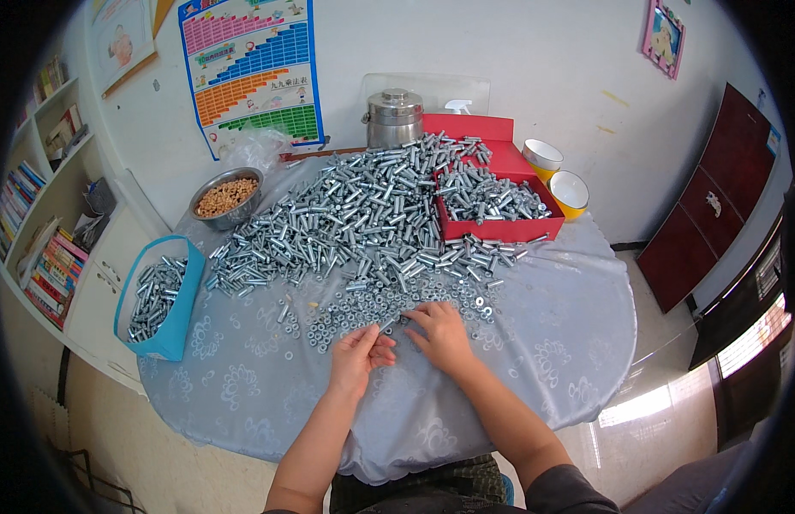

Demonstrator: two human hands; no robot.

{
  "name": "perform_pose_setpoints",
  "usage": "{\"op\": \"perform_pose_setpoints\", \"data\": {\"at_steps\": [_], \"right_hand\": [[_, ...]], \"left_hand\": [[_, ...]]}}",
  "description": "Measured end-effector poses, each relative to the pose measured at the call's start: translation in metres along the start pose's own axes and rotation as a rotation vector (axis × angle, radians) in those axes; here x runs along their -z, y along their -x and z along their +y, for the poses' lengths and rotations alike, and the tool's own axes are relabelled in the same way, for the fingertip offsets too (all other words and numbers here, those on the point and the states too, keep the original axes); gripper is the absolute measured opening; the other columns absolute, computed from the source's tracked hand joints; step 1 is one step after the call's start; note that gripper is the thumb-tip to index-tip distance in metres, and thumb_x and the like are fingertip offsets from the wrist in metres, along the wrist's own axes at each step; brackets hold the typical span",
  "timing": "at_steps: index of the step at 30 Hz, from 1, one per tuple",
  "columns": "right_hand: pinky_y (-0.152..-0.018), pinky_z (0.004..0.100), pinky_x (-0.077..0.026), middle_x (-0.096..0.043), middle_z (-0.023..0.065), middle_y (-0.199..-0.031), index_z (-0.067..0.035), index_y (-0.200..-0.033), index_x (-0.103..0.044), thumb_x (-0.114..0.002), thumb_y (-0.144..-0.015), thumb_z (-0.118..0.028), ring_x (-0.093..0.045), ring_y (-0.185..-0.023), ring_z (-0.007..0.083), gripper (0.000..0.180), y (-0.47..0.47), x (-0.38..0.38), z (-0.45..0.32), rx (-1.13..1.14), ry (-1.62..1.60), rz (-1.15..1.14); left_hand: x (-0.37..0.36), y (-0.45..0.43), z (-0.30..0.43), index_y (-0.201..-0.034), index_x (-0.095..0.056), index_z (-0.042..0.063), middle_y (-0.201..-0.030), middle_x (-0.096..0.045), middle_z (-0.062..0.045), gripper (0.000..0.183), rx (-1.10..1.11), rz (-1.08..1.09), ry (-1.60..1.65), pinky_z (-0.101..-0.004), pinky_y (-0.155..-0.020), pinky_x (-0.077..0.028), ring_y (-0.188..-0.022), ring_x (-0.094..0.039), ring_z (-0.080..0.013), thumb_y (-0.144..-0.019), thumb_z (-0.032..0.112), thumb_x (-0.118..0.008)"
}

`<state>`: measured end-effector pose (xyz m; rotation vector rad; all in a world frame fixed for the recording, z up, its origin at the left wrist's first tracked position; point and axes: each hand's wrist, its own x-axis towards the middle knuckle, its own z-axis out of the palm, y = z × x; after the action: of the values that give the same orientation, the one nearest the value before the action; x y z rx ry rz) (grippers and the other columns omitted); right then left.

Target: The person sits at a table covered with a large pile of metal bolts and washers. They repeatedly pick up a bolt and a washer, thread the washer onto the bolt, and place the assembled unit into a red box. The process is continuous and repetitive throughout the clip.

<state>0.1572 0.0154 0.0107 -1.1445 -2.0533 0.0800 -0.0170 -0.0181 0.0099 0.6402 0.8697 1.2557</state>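
Between the thumb and fingers of my left hand (357,360) is a metal sleeve anchor bolt (387,324), tilted up towards the right. My right hand (441,337) is at the bolt's far end, index fingertip beside it and thumb apart; whether it pinches a small part there is too small to tell. Loose nuts and washers (346,315) lie spread on the tablecloth just beyond both hands. Behind them rises a large heap of similar anchor bolts (346,218). More bolts fill an open red box (500,230) at the heap's right.
A blue box (187,302) of bolts stands at the table's left edge. Near it is a steel bowl (227,221) of small tan pieces. A lidded steel pot (395,122) is at the back. Two yellow-and-white bowls (570,200) sit beyond the red box. Grey patterned cloth (552,379) covers the table.
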Motion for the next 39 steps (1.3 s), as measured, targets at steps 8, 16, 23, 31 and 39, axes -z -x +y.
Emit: {"op": "perform_pose_setpoints", "data": {"at_steps": [8, 16, 23, 31, 39], "right_hand": [[-0.072, 0.0337, -0.039, -0.056, 0.0024, -0.081, -0.011, -0.08, -0.064, -0.064, -0.068, -0.016, -0.051, -0.081, 0.021, 0.013, 0.002, -0.003, 0.001, 0.03, 0.059, -0.036], [-0.073, 0.0335, -0.038, -0.058, 0.0016, -0.083, -0.012, -0.08, -0.065, -0.064, -0.068, -0.017, -0.052, -0.082, 0.021, 0.013, 0.003, -0.005, 0.001, -0.001, 0.039, -0.059], [-0.073, 0.0337, -0.038, -0.059, 0.0028, -0.08, -0.011, -0.077, -0.066, -0.064, -0.069, -0.017, -0.052, -0.081, 0.0212, 0.01, 0.003, -0.006, 0.002, -0.03, 0.03, -0.088], [-0.065, 0.0305, -0.045, -0.063, 0.0083, -0.074, -0.001, -0.08, -0.064, -0.065, -0.073, -0.013, -0.058, -0.07, 0.0196, 0.014, 0.004, -0.005, 0.001, -0.414, -0.477, 0.109], [-0.067, 0.0226, -0.045, -0.064, 0.0046, -0.08, -0.001, -0.088, -0.064, -0.064, -0.078, -0.013, -0.057, -0.072, 0.0094, 0.015, 0.005, 0.001, -0.008, -0.52, -0.777, 0.032]], "left_hand": [[-0.003, 0.001, -0.001, -0.09, -0.055, -0.001, -0.075, -0.062, -0.013, 0.019, 0.013, 0.025, -0.006, -0.0277, -0.048, -0.052, -0.055, -0.059, -0.0162, -0.087, 0.017, -0.053], [-0.001, 0.0, -0.001, -0.091, -0.055, -0.001, -0.075, -0.062, -0.013, 0.019, 0.011, 0.028, -0.013, -0.0274, -0.048, -0.052, -0.055, -0.059, -0.0159, -0.087, 0.017, -0.052], [-0.002, 0.0, -0.002, -0.091, -0.055, -0.001, -0.075, -0.062, -0.013, 0.019, 0.015, 0.036, -0.018, -0.0275, -0.048, -0.051, -0.054, -0.059, -0.0159, -0.086, 0.017, -0.054], [-0.002, 0.0, -0.002, -0.092, -0.055, -0.002, -0.075, -0.062, -0.014, 0.02, 0.044, 0.03, -0.039, -0.0276, -0.048, -0.051, -0.054, -0.059, -0.0159, -0.086, 0.016, -0.054], [-0.003, 0.0, -0.003, -0.093, -0.055, -0.004, -0.076, -0.062, -0.014, 0.021, 0.084, 0.009, -0.073, -0.0273, -0.049, -0.052, -0.055, -0.059, -0.0163, -0.087, 0.016, -0.052]]}}
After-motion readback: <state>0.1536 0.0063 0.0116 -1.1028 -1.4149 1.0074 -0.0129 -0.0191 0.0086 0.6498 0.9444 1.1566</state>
